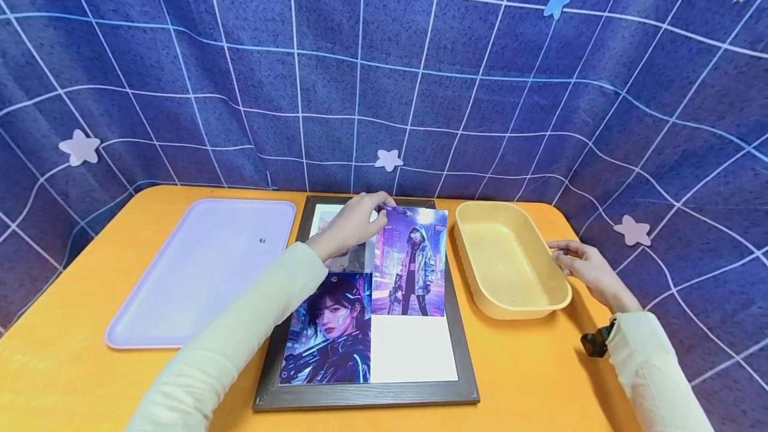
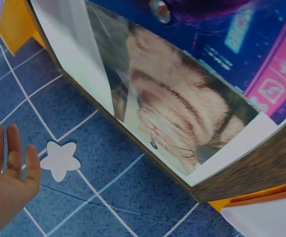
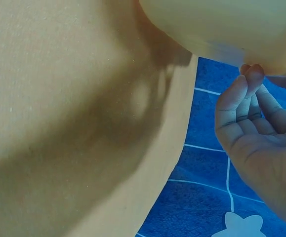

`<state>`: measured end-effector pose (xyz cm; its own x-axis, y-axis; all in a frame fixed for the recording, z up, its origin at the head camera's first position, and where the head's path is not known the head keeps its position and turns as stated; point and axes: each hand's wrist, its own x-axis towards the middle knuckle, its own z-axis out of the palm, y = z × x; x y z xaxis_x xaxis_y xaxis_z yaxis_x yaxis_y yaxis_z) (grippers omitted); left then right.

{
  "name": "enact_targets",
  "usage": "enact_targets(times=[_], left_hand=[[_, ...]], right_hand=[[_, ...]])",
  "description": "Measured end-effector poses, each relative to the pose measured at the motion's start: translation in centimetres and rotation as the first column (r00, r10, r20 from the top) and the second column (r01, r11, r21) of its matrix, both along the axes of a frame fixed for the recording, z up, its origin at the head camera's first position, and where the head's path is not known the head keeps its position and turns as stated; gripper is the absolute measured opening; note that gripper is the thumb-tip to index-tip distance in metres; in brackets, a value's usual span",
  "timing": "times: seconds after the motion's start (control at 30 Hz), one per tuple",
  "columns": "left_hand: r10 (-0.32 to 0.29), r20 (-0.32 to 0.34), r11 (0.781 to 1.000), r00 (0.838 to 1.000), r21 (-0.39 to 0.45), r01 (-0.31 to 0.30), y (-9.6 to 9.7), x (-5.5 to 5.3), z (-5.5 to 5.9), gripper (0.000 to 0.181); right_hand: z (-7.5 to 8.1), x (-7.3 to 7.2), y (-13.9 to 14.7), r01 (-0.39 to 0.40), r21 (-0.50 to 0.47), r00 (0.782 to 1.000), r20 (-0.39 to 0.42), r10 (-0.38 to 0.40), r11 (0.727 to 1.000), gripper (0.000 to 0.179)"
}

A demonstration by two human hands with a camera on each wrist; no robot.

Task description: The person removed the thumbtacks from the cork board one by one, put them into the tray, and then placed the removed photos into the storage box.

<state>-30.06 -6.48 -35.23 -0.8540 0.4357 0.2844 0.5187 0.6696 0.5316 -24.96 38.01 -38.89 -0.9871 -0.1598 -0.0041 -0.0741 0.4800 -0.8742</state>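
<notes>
My left hand [image 1: 357, 222] pinches the upper left corner of a picture card [image 1: 410, 262] showing a hooded figure in a neon street. The card lies over the right half of a dark wooden picture frame [image 1: 372, 395]. A second picture card [image 1: 330, 339], a portrait in neon colours, covers the frame's lower left. A cat photo [image 2: 172, 98] shows at the upper left, partly hidden by my left hand in the head view. At the right, my right hand [image 1: 591, 272] touches the outer side of a yellow basin [image 1: 510, 259] with loosely bent fingers.
Left of the frame lies a lilac tray [image 1: 198, 279] with a small shiny round thing [image 1: 262, 241] on it. White backing [image 1: 414, 352] shows at the frame's lower right. A blue gridded curtain [image 1: 384, 72] with stars hangs behind the orange table [image 1: 516, 372].
</notes>
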Motion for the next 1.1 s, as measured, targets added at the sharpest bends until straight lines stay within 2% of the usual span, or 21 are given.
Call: enact_targets(times=[0.4,0.8,1.1], left_hand=[[-0.032,-0.032,0.996,0.999,0.077,0.035,0.1,-0.5,1.4,0.025],[0.010,0.055,0.993,0.998,0.121,-0.016,0.5,-0.6,4.1,0.026],[-0.004,0.070,0.989,0.998,0.148,-0.006,1.3,-0.9,5.7,0.029]], right_hand=[[0.0,0.0,0.0,0.009,-0.002,1.000,0.007,-0.009,1.000,0.039],[-0.1,-0.1,0.0,0.018,0.001,1.000,0.011,-0.018,1.000,0.040],[-0.1,-0.1,0.0,0.024,0.015,1.000,0.017,-0.024,1.000,0.043]])
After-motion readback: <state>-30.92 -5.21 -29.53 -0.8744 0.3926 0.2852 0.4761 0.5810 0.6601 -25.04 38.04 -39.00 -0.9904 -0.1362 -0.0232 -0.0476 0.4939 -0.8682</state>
